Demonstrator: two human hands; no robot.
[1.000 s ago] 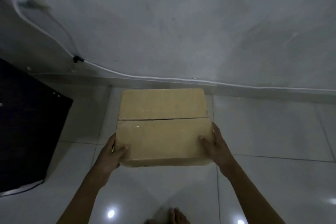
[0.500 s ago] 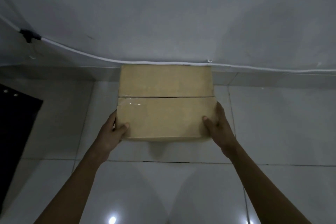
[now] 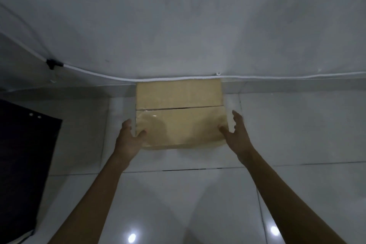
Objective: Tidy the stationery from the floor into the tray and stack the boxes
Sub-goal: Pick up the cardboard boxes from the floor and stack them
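We see one cardboard box (image 3: 180, 113), and it sits between our two hands with its far edge up against the foot of the wall (image 3: 178, 16). Its long axis runs side to side, from one hand across to the other. The single seam across its top runs the same way, and a strip of clear tape shines near the left end of that seam. We cannot tell whether anything lies under it.

Our left hand (image 3: 128, 140) is at the box's near left corner. Its thumb lies over the top face, and its fingers are straight, just off the left side. Our right hand (image 3: 236, 134) mirrors it at the near right corner, thumb over the top, fingers spread and apart from the right side. Neither hand clasps the box.

Beyond our fingertips one white cable (image 3: 99, 74) runs along the wall, held by one black clip (image 3: 52, 64) far to the left. Left of our left hand, well apart, one dark panel (image 3: 23, 164) lies on the tiled floor (image 3: 297, 134).
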